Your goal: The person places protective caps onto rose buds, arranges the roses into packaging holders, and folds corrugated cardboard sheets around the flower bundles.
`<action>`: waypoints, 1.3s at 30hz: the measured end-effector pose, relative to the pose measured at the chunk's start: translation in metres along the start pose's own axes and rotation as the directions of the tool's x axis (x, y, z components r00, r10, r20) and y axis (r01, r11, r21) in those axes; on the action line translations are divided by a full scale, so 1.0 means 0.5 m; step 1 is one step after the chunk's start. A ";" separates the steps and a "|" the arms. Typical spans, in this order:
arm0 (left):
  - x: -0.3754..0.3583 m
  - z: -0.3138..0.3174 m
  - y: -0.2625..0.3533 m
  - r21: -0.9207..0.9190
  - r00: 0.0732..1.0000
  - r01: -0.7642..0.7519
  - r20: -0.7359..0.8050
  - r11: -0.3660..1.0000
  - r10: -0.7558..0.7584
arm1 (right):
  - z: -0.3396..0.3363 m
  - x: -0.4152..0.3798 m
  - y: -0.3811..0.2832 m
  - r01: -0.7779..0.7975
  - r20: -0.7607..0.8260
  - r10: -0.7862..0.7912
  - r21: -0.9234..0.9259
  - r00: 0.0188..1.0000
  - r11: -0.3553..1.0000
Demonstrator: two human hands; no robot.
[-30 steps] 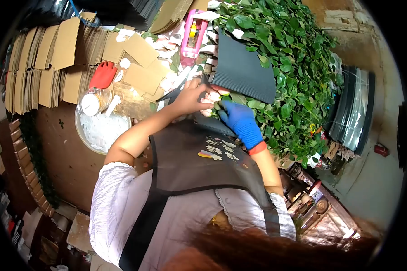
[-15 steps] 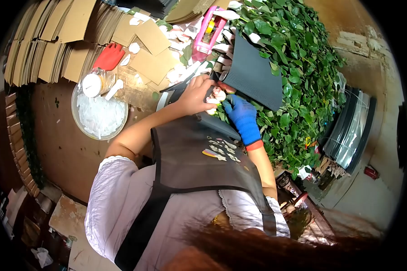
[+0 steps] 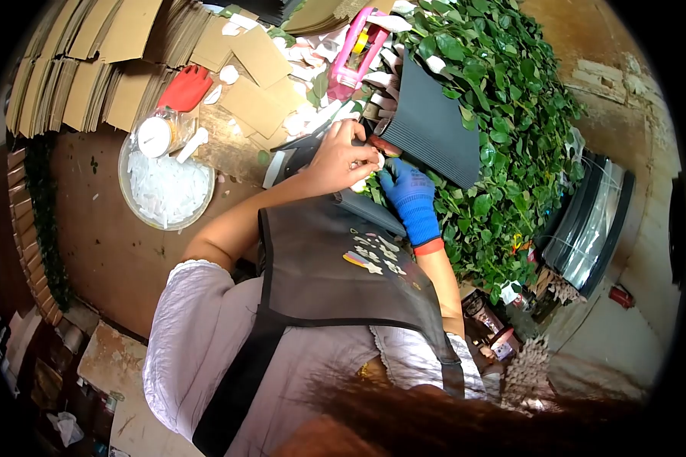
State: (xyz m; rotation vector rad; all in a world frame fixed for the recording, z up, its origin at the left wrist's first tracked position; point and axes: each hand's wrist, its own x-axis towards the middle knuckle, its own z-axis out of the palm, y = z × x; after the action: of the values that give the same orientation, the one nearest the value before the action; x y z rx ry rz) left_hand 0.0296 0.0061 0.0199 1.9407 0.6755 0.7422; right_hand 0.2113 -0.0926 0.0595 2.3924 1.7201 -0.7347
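My bare left hand [image 3: 341, 158] is closed in a pinch, with a small pale rose petal [image 3: 380, 160] at its fingertips. My right hand [image 3: 408, 190], in a blue knitted glove with a red cuff, curls in close beside it. The glove looks closed on a pale rose, whose head is mostly hidden between my hands. Just beyond lies a dark grey corrugated sheet [image 3: 434, 126], with pinkish flower heads partly under its left edge. Another dark flap [image 3: 370, 213] sits below the hands, against my apron.
Rose foliage [image 3: 503, 152] is heaped along the right. A pink tape dispenser [image 3: 356, 53] stands at the top among white sleeve-like pieces. Cardboard sheets [image 3: 259, 57], a red glove [image 3: 184, 87], a jar [image 3: 156, 137] and a bowl of white strips [image 3: 168, 190] lie left.
My left fingers have come together over the rose and now cover most of its head, with a pale petal at the tips. My gloved right hand has stayed almost in place.
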 end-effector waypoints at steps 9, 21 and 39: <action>-0.049 -0.014 -0.058 -0.454 0.837 0.477 -0.025 0.753 -0.546 | 0.015 -0.010 0.018 0.049 -0.099 -0.030 0.189 0.995 0.981; -0.023 0.003 0.000 -0.016 0.957 0.289 0.005 0.957 -0.289 | 0.030 -0.007 0.036 0.050 -0.081 -0.032 0.229 0.996 0.972; 0.010 0.011 0.023 -0.138 0.990 0.108 0.103 0.984 -0.094 | 0.057 -0.010 0.073 -0.024 -0.063 0.085 0.648 0.994 0.761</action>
State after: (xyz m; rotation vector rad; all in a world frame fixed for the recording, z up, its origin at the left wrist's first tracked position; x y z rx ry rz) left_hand 0.0385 0.0017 0.0288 1.7851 0.6393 0.6133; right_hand 0.2344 -0.1197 0.0298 2.9233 1.5930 -1.4380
